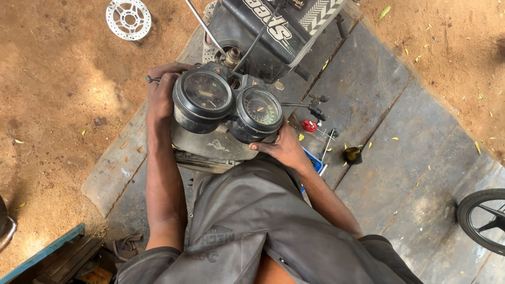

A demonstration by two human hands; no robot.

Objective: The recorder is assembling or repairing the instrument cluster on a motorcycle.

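Twin-dial motorcycle instrument cluster (227, 105), gripped by left hand (160, 92) behind, right hand (281, 147) beneath; probably light, rigid, fragile lenses; best held by housing.

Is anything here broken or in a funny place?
Yes. The black twin-dial gauge cluster is tilted, held by the left hand and right hand. A silver brake disc lies alone on the dirt.

Black twin-dial instrument cluster (227, 105), its glass faces showing dark with pale green markings. Black fuel tank (279, 31) bearing white lettering and a black-and-white chevron pattern. Silver brake disc (129, 18) lying on reddish-brown dirt floor (52, 105). Grey concrete slab (389, 142) carrying a red cap (309, 125) and scattered yellow leaves. Grey garment (263, 231) showing faded print.
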